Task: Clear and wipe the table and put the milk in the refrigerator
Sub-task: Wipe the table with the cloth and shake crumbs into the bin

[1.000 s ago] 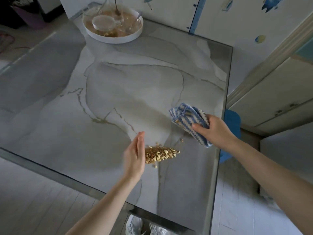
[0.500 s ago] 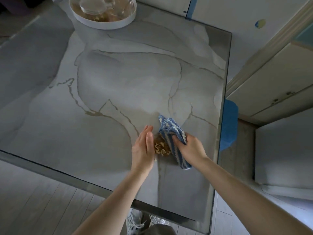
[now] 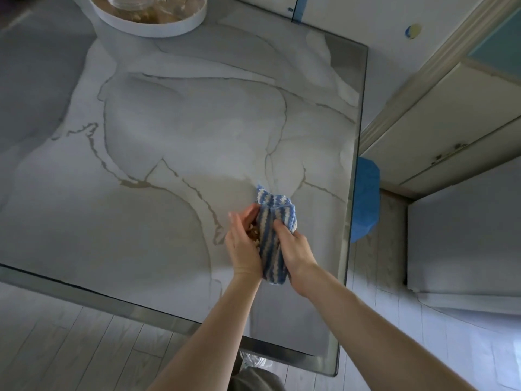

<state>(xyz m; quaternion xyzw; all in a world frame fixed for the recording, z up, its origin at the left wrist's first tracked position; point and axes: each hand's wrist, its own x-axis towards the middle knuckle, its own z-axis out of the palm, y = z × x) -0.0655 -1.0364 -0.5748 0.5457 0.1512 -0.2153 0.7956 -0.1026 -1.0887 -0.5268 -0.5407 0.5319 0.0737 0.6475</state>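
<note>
A grey marble table (image 3: 169, 153) fills most of the head view. My right hand (image 3: 294, 251) grips a blue and white striped cloth (image 3: 272, 238) and presses it against my left hand (image 3: 242, 244). The left hand stands on its edge on the table, fingers slightly cupped toward the cloth. A small heap of tan crumbs (image 3: 253, 235) is squeezed between the left palm and the cloth, mostly hidden. No milk is in view.
A white round tray (image 3: 158, 26) holding glassware and brownish contents sits at the table's far edge, cut off by the frame. A blue stool (image 3: 365, 198) stands by the table's right edge. Cream cabinets (image 3: 451, 114) and a white appliance (image 3: 465, 244) stand to the right.
My right hand swept the cloth leftward across the table, pushing the spread crumbs into my left palm. The two hands have closed together around the heap.
</note>
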